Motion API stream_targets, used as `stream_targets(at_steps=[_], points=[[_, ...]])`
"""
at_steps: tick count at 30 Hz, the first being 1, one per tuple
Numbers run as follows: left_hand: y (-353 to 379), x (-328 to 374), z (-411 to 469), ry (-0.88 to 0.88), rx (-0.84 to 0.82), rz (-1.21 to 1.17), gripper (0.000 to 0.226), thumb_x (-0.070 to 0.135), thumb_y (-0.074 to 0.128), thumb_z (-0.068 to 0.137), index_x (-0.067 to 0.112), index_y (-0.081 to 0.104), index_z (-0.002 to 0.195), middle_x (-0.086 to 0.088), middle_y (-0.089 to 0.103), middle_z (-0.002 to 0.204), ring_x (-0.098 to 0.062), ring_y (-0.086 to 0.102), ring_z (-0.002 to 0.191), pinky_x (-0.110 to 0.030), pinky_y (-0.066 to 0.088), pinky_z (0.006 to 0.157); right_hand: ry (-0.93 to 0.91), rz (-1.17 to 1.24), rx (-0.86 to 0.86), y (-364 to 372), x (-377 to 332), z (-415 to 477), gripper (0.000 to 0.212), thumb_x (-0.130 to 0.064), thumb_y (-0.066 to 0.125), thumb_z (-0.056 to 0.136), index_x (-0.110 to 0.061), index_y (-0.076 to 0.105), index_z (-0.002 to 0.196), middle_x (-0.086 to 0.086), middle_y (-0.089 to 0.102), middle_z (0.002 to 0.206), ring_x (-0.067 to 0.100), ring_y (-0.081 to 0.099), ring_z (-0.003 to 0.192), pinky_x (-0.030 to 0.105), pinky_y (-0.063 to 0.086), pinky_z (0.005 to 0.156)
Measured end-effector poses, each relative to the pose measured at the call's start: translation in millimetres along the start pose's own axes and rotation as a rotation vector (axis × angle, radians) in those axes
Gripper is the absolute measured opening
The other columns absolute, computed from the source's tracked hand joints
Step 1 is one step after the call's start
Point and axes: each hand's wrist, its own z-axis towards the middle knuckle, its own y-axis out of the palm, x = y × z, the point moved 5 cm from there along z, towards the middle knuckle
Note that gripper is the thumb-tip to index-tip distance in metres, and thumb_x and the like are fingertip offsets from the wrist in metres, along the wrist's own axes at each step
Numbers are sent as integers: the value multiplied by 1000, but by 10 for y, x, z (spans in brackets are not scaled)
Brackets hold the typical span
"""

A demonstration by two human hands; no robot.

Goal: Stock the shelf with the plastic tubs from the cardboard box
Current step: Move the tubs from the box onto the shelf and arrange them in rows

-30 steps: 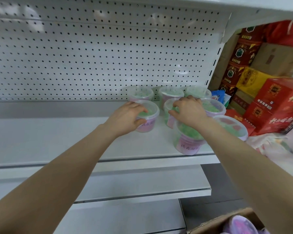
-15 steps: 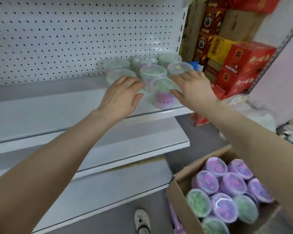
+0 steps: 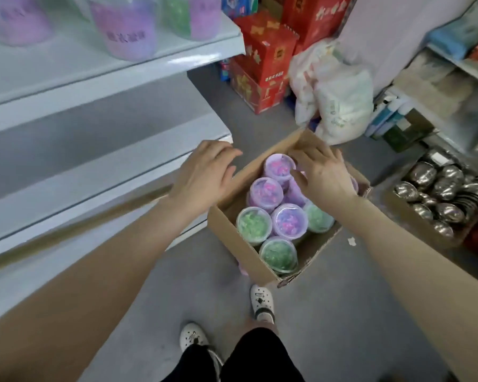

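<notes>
An open cardboard box point(image 3: 232, 238) stands on the grey floor and holds several clear plastic tubs with purple or green contents. My right hand point(image 3: 322, 173) hovers over the box's far end, fingers spread, beside the farthest purple tub point(image 3: 278, 167); it holds nothing. My left hand point(image 3: 204, 175) hangs just left of the box's far-left wall, fingers relaxed and empty. Several tubs point(image 3: 124, 31) stand on the white shelf point(image 3: 100, 70) at the top left.
Two lower white shelves point(image 3: 94, 161) jut out on the left. Red cartons point(image 3: 262, 64) and a white plastic bag point(image 3: 334, 97) sit beyond the box. A box of steel bowls point(image 3: 439, 194) lies at the right. My feet point(image 3: 261, 301) stand in front of the box.
Both hands have left the tubs on the shelf and dropped down to the cardboard box. The view has swung from the shelf down to the floor.
</notes>
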Motion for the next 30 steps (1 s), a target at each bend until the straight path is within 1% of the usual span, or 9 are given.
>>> stream_targets(at_steps=[3,7,11,13,17,21,24,26,30], points=[[582,147,-109,-35,-115,-58,30,17,55,87,15,62,115,-6,61,115,-28,53,105,-35,44,90,93,50,-131,491,398,-390,36,-19,70,76,-12,66,111,14,70,99,38,61,92,44,45,76],[1422,213,-236,-145,-329,-81,33,23,59,86,17,60,119,-5,60,120,-28,52,112,-38,44,96,214,79,-403,1190,917,-822,46,-16,71,75,-14,63,120,13,67,110,39,58,103,48,43,87],[2167,196,-366,-327,-545,-91,45,22,58,86,11,52,129,-10,53,129,-30,48,118,-40,41,100,178,61,-574,1779,1259,-1003,56,-9,70,73,-14,58,127,9,62,125,38,54,112,48,43,92],[2437,157,-429,-392,-610,-48,50,23,58,87,8,48,133,-13,50,133,-32,46,120,-41,40,102,106,50,-613,2036,1360,-1015,62,-4,76,64,-10,60,124,12,61,128,41,56,112,50,47,90],[2766,2,-461,-494,-652,2,52,20,60,87,4,46,134,-17,51,131,-36,47,119,-44,39,101,-102,25,-637,2380,1428,-971,72,0,76,59,-11,60,127,12,55,137,42,49,126,52,46,93],[2945,-100,-485,-542,-717,42,49,23,53,92,3,42,136,-17,55,126,-34,51,113,-42,42,94,-263,-56,-666,2589,1410,-933,60,-10,74,68,-16,61,127,7,45,147,37,29,142,51,31,108],[2998,-131,-497,-591,-744,62,39,23,45,97,4,44,131,-18,63,106,-35,58,99,-41,47,78,-282,-64,-679,2663,1417,-905,52,-13,73,69,-16,64,120,9,43,146,38,24,143,54,27,112],[2991,-157,-480,-626,-711,68,33,21,44,97,4,52,124,-18,61,103,-37,57,97,-42,46,76,-265,-58,-708,2682,1422,-891,50,-13,73,69,-15,64,118,11,41,146,38,24,143,54,28,111],[2886,-167,-404,-713,-593,-77,28,22,46,97,8,57,119,-16,58,107,-35,59,95,-39,46,79,-177,-79,-759,2642,1442,-827,46,-21,62,87,-21,51,131,7,16,159,32,2,148,49,16,116]])
